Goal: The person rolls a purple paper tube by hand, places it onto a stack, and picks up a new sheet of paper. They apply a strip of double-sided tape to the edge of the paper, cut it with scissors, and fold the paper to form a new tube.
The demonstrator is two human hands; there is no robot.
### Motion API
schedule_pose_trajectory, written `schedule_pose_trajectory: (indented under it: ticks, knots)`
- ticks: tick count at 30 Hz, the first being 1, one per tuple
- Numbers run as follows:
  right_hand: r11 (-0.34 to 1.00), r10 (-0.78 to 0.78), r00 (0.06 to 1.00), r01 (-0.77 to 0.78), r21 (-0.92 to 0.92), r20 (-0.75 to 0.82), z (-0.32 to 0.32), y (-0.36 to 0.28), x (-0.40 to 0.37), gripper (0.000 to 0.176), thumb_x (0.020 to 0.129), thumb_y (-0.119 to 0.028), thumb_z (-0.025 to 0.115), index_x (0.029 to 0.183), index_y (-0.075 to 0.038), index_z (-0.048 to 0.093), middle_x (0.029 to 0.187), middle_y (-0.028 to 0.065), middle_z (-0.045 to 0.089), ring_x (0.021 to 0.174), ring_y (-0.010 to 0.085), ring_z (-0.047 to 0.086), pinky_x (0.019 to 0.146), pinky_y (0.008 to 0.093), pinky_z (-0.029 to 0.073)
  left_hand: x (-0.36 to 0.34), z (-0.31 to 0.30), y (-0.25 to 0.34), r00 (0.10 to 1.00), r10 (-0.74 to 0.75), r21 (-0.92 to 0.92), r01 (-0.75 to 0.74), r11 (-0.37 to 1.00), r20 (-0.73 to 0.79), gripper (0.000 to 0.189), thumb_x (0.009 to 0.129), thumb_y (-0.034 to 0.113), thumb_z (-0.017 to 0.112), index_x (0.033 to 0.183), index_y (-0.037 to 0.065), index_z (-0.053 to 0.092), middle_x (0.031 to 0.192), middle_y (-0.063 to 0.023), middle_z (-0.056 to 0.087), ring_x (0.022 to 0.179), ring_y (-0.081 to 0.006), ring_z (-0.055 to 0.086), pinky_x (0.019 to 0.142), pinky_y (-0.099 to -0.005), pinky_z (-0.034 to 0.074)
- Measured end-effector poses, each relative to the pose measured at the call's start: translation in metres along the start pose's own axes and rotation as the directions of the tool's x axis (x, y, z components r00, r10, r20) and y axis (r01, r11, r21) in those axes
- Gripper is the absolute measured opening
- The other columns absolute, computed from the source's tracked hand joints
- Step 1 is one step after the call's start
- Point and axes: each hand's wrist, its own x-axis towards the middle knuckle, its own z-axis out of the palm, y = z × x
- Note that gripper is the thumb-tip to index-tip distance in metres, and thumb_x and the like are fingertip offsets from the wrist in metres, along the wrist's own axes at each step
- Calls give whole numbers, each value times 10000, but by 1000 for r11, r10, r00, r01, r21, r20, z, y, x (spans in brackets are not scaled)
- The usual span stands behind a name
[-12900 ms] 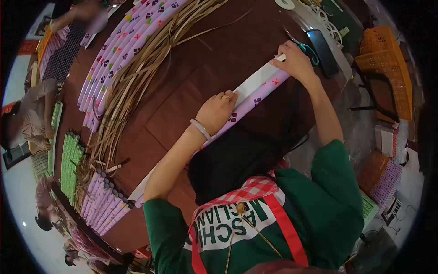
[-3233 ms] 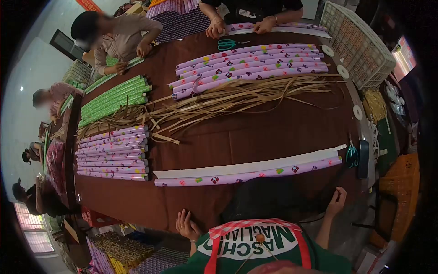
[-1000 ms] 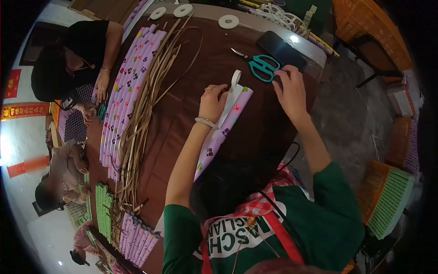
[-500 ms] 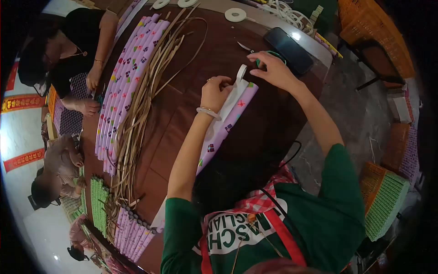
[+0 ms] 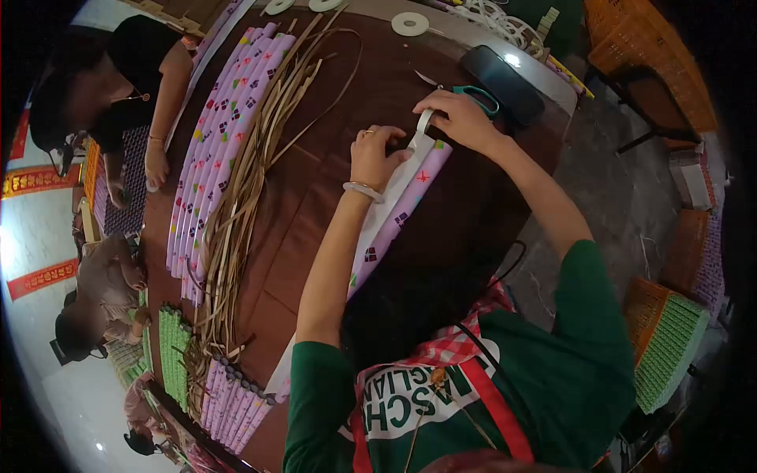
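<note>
A pink patterned sheet, partly rolled into a tube [image 5: 400, 219], lies at an angle on the brown table, its white inner side facing up on the left. My left hand [image 5: 375, 162] rests on the white side near the far end, fingers bent; what they hold, if anything, is hidden. My right hand [image 5: 461, 120] pinches a white strip [image 5: 424, 122] that curls up from the tube's far end. Beyond my right hand lie scissors [image 5: 478, 99] with green handles, unheld.
Long pink rolls [image 5: 225, 142] and brown strips [image 5: 251, 197] lie to the left. A dark case [image 5: 501, 83] and a white tape roll [image 5: 410, 24] are at the back. A co-worker's arm [image 5: 168, 102] is at the far left.
My right hand has moved left from over the scissors and taken hold of the white strip. The scissors' handles now show more. The co-worker's hands at the left have moved apart.
</note>
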Motion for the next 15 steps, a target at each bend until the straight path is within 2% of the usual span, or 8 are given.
schedule_pose_trajectory:
  ticks: [1,3,6,10,12,15]
  knots:
    - [1000,4,1000,-4,1,1,0,0,0,194,768,-20,574,949,-70,623,918,69,609,830,256,599,704,337,476,-1,-1,-1,1000,-1,-1,1,1000,3,332,643,194,738,951,137,629,864,-20,596,873,-242,530,775,-373,389]
    - [994,74,997,-73,-78,3,-2,0,0,223,752,3,584,959,-72,619,925,58,597,871,249,581,744,324,458,-2,-4,-3,995,97,-17,-97,995,-1,365,645,195,739,985,157,611,871,-6,573,869,-226,511,793,-363,360]
    - [994,102,995,-102,-47,-2,-2,0,1,232,747,6,584,960,-78,621,928,55,596,884,246,578,756,327,457,0,-10,-2,983,184,-34,-183,983,24,375,667,138,742,1013,130,599,844,-34,568,823,-231,507,750,-364,384]
    - [994,100,995,-100,-35,2,-1,2,1,232,746,2,583,960,-80,622,938,54,597,894,249,577,762,332,457,0,-9,-5,972,234,-56,-233,971,28,384,671,147,740,1027,149,596,841,-23,562,820,-225,499,760,-367,372]
    - [993,57,998,-57,-103,0,-1,2,2,231,747,2,581,959,-80,623,956,44,597,898,252,577,759,330,460,1,-10,-7,968,224,-22,-223,974,115,335,693,217,704,1011,192,603,902,-4,549,899,-217,492,828,-362,342]
    - [984,-13,1000,9,-178,-17,-1,2,2,197,775,-29,561,945,-105,625,945,48,605,873,249,585,760,365,459,1,-9,-8,956,281,-7,-281,960,88,309,704,237,696,999,197,613,921,-8,547,919,-217,491,839,-365,342]
